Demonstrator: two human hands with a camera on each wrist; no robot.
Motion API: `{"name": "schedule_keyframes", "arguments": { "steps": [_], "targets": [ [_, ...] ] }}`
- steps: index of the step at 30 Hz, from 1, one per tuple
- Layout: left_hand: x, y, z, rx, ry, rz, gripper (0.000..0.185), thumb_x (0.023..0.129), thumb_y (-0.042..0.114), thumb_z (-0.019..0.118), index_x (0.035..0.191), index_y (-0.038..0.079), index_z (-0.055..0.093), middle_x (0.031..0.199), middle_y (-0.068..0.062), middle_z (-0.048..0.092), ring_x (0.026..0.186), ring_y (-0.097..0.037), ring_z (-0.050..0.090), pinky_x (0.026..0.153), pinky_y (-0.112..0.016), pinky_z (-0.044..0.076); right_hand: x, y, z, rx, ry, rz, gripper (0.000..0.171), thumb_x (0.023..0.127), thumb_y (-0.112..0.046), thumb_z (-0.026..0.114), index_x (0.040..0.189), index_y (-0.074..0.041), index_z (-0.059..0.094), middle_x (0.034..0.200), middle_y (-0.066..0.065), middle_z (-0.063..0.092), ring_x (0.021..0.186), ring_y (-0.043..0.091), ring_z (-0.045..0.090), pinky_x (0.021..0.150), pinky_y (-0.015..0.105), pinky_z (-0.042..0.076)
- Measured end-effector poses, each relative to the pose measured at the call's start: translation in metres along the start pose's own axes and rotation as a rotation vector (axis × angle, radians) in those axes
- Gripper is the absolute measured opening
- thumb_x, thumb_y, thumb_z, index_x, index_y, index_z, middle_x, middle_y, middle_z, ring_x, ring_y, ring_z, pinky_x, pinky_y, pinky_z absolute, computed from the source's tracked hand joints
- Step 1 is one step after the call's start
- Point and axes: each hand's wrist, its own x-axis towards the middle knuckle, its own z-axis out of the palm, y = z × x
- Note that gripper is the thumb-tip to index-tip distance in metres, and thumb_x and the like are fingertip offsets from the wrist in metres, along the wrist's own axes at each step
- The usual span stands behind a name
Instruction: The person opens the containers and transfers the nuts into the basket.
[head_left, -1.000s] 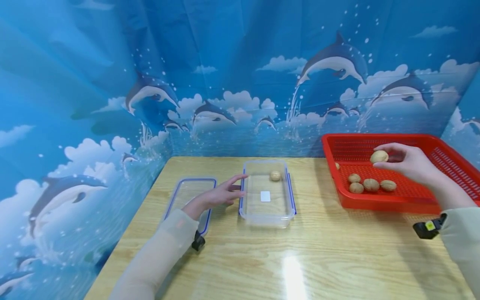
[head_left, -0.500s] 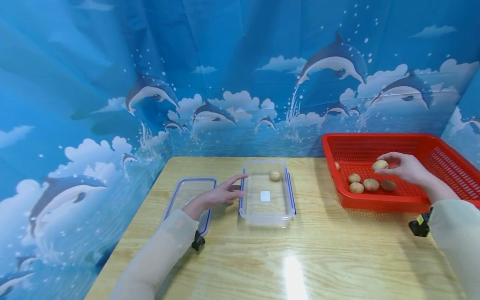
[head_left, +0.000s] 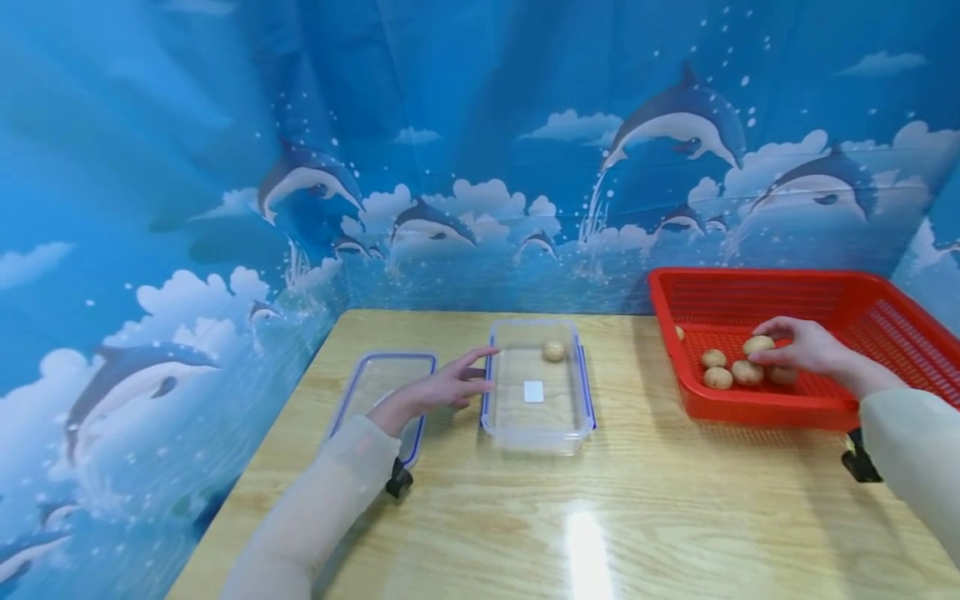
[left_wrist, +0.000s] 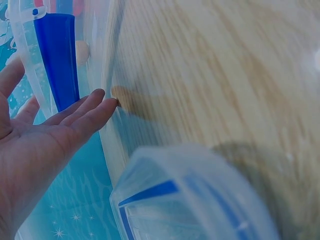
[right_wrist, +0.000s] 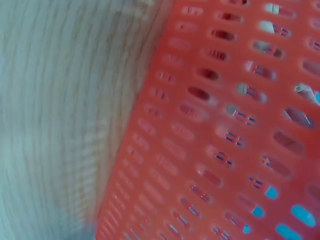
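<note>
My right hand [head_left: 763,353] is low inside the red basket [head_left: 750,408] at the right and pinches a walnut [head_left: 758,342] just above several loose walnuts [head_left: 717,377]. My left hand [head_left: 480,372] lies flat on the table with straight fingers against the left wall of the clear container [head_left: 537,435]. One walnut [head_left: 553,351] and a white label [head_left: 533,391] are inside the container. In the left wrist view my open palm [left_wrist: 50,135] sits beside the container's blue clip [left_wrist: 57,60]. The right wrist view shows only the basket's wall [right_wrist: 225,140], not the hand.
The container's clear lid [head_left: 378,387] with a blue rim lies flat under my left forearm, also blurred in the left wrist view [left_wrist: 190,200]. The wooden table [head_left: 600,517] ends at a blue dolphin-print backdrop [head_left: 480,167] on the back and left.
My right hand has come down from above the basket to its floor, still with the walnut between its fingers. The left hand has not moved.
</note>
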Motion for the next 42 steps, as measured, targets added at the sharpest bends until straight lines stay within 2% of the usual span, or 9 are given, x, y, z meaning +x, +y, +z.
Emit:
{"name": "schedule_keyframes", "arguments": {
  "steps": [4, 11, 16, 25, 28, 32, 37, 42],
  "targets": [
    [0.001, 0.000, 0.000, 0.001, -0.001, 0.002, 0.063, 0.101, 0.019, 0.054, 0.155, 0.028, 0.022, 0.156, -0.018, 0.023, 0.135, -0.034, 0.036, 0.093, -0.047, 0.044, 0.001, 0.003, 0.001, -0.001, -0.010, -0.003, 0.063, 0.091, -0.035, 0.069, 0.127, 0.010, 0.045, 0.125, 0.039, 0.044, 0.111, 0.050, 0.041, 0.083, 0.060, 0.042],
    [0.002, 0.001, -0.001, -0.007, -0.001, -0.008, 0.063, 0.101, 0.022, 0.056, 0.154, 0.030, 0.024, 0.155, -0.018, 0.025, 0.135, -0.034, 0.036, 0.093, -0.045, 0.044, 0.005, 0.006, 0.005, -0.035, -0.010, -0.011, 0.056, 0.093, -0.027, 0.067, 0.126, 0.014, 0.048, 0.121, 0.040, 0.048, 0.108, 0.051, 0.044, 0.083, 0.060, 0.043],
    [0.001, 0.003, -0.001, -0.013, 0.005, -0.010, 0.063, 0.100, 0.022, 0.057, 0.154, 0.031, 0.025, 0.155, -0.018, 0.026, 0.133, -0.033, 0.039, 0.086, -0.042, 0.046, 0.008, 0.007, 0.006, -0.046, -0.019, -0.011, 0.054, 0.092, -0.026, 0.068, 0.124, 0.014, 0.051, 0.117, 0.037, 0.053, 0.104, 0.048, 0.048, 0.080, 0.057, 0.046],
    [0.001, 0.003, 0.000, -0.012, 0.010, -0.021, 0.061, 0.101, 0.021, 0.055, 0.153, 0.033, 0.027, 0.155, -0.017, 0.025, 0.135, -0.034, 0.036, 0.094, -0.045, 0.044, 0.007, 0.007, 0.006, -0.057, -0.016, -0.031, 0.048, 0.090, -0.017, 0.069, 0.120, 0.016, 0.053, 0.114, 0.036, 0.056, 0.103, 0.049, 0.051, 0.082, 0.057, 0.046],
    [0.001, 0.002, 0.000, -0.011, 0.005, -0.014, 0.061, 0.101, 0.020, 0.055, 0.153, 0.032, 0.026, 0.155, -0.017, 0.026, 0.133, -0.032, 0.040, 0.085, -0.040, 0.046, 0.004, 0.004, 0.005, -0.048, 0.003, -0.026, 0.050, 0.091, -0.019, 0.069, 0.123, 0.015, 0.052, 0.118, 0.037, 0.054, 0.106, 0.050, 0.048, 0.083, 0.059, 0.045],
    [0.002, 0.002, 0.000, -0.014, -0.016, 0.004, 0.063, 0.101, 0.021, 0.055, 0.155, 0.029, 0.023, 0.154, -0.020, 0.026, 0.129, -0.031, 0.044, 0.069, -0.035, 0.043, -0.002, -0.004, 0.001, -0.030, 0.031, -0.027, 0.052, 0.093, -0.021, 0.067, 0.129, 0.011, 0.048, 0.125, 0.038, 0.048, 0.111, 0.052, 0.045, 0.085, 0.061, 0.044],
    [0.001, 0.003, -0.001, -0.024, -0.032, 0.006, 0.063, 0.101, 0.020, 0.055, 0.155, 0.028, 0.022, 0.155, -0.020, 0.024, 0.128, -0.030, 0.044, 0.067, -0.033, 0.042, -0.006, -0.024, 0.000, -0.008, 0.064, -0.064, 0.054, 0.096, -0.024, 0.064, 0.135, 0.007, 0.046, 0.131, 0.037, 0.046, 0.113, 0.051, 0.048, 0.088, 0.060, 0.045],
    [0.001, 0.004, -0.001, -0.019, -0.035, 0.015, 0.064, 0.101, 0.020, 0.055, 0.155, 0.027, 0.021, 0.154, -0.021, 0.027, 0.119, -0.027, 0.049, 0.064, -0.033, 0.038, -0.010, -0.058, -0.002, 0.009, 0.115, -0.118, 0.056, 0.097, -0.032, 0.061, 0.138, 0.002, 0.046, 0.133, 0.032, 0.048, 0.115, 0.046, 0.048, 0.089, 0.059, 0.045]
  ]
}}
